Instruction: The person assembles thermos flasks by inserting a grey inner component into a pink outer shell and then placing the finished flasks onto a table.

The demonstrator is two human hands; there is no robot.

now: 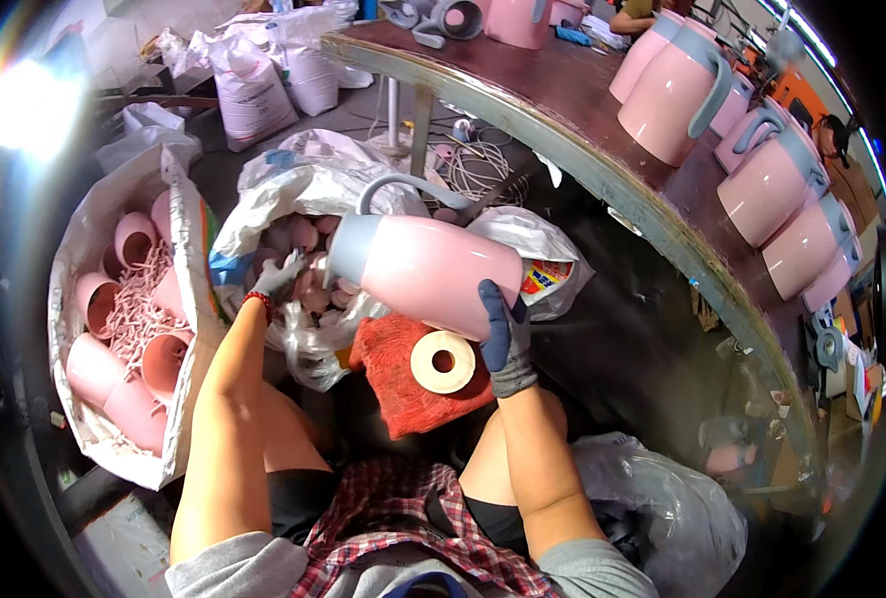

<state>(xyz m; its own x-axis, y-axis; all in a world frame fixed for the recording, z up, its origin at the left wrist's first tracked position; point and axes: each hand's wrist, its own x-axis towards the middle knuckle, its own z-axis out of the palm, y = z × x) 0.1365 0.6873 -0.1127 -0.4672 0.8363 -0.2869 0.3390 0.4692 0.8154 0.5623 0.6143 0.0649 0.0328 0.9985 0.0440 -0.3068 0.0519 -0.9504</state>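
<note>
Floor (353, 112): bag (288, 183) w/ pink caps (305, 234), poss

Far left: open sack (206, 344), cylindrical parts (99, 369) and loose strips (149, 299) inside. Right of it: open bag (293, 184) with pieces (303, 234) in it, left hand (281, 276) at its opening. Held jug (433, 264) sideways, top end left toward that bag, right hand (506, 349) at its base. Below jug: cloth (393, 369), roll (422, 371) on it. Behind jug: cable (488, 169). Filled sacks (253, 100) farther back. Surface (562, 90) curves along back and right, standing jugs (667, 105) on it. Plastic bag (682, 518) lower right.
</note>
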